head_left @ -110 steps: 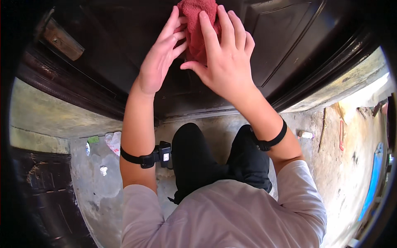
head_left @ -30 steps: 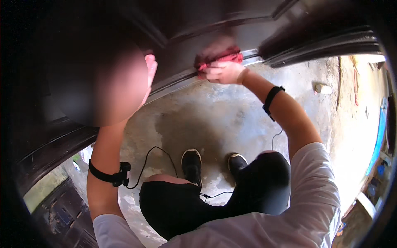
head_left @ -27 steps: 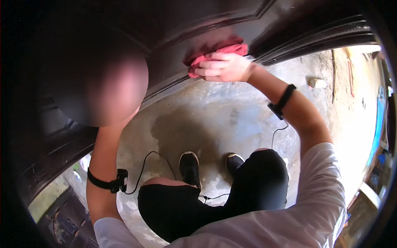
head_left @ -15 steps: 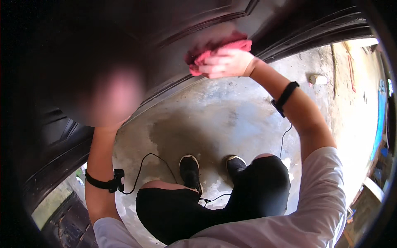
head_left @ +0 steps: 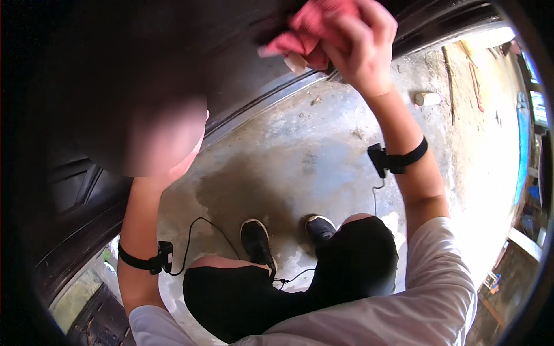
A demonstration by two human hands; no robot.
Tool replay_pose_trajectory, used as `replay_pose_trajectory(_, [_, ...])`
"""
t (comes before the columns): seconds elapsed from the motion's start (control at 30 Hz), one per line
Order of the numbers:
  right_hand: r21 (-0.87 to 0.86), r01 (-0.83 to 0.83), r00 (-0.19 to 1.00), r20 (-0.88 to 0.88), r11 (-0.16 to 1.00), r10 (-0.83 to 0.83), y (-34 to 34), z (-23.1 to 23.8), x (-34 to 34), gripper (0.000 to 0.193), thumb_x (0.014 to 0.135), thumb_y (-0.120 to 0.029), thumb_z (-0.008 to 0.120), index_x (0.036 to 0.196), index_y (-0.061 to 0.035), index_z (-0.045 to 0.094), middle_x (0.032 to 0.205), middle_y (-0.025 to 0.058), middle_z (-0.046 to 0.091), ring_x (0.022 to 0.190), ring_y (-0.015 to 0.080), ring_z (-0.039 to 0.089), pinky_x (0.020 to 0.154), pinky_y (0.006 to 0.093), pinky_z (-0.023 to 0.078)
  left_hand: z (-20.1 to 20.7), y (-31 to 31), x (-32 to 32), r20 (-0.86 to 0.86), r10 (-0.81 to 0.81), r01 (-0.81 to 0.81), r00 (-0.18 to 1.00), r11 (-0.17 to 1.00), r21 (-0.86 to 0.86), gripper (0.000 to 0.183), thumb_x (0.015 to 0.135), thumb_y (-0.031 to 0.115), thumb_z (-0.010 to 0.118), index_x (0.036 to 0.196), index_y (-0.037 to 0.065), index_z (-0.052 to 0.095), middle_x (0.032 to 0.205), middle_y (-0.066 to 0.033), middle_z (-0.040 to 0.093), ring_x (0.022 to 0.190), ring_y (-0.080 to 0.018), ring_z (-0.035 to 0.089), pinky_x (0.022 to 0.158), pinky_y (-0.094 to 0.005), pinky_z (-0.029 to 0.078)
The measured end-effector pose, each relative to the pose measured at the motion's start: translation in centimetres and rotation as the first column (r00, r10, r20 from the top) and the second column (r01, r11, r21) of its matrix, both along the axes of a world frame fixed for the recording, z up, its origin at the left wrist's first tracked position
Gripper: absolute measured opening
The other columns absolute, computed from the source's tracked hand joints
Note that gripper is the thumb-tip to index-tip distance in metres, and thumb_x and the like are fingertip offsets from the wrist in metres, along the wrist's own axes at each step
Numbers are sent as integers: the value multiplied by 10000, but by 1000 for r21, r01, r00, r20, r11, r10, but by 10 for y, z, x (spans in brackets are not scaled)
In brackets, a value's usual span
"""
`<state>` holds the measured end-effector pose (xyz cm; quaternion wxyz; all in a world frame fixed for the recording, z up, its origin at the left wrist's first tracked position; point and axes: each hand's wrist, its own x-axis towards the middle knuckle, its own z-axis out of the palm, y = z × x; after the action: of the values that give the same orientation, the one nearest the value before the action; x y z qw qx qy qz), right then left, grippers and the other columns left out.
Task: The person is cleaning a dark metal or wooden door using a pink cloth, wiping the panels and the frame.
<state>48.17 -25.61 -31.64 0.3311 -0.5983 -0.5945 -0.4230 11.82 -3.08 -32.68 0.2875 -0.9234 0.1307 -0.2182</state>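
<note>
My right hand (head_left: 369, 46) is closed around a crumpled red cloth (head_left: 306, 34) near the top of the view. The cloth lies at the dark panelled door (head_left: 242, 75), with one corner hanging loose toward the lower left. A small pale piece (head_left: 296, 63) shows under the cloth; what it is I cannot make out. My left hand (head_left: 167, 144) is raised beside the same door on the left. A round blurred patch covers most of it, so its fingers are hidden.
Below the door is a stained concrete floor (head_left: 277, 150) with a wet dark patch. A pale cylinder (head_left: 428, 99) lies by the wall at right. My black shoes (head_left: 257, 239) stand on the floor. Cables run from the black straps (head_left: 410, 155) on my forearms.
My right hand has moved up and to the right with the red cloth, turning so its fingers point upward. The cloth has bunched differently. My left hand has shifted slightly.
</note>
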Motion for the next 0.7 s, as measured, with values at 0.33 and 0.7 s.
replay_pose_trajectory(0.33, [-11,238,692,-700,971,-177,9,-187,-20,713,811,-134,806,1390,2,413,1424,298,384,1326,480,409,1155,527,348,10,-12,21,-125,114,-121,986,992,-43,329,813,212,722,1141,214,716,1574,90,519,1502,-177,411,1276,-568,95])
replay_pose_trajectory(0.7, [46,91,817,-575,995,-48,7,-80,-36,715,675,-39,890,1304,-69,551,1325,231,456,1243,425,492,1047,463,468,12,-18,16,-179,133,-173,975,957,-231,315,735,169,786,1034,170,686,1561,55,526,1483,-185,420,1232,-537,240])
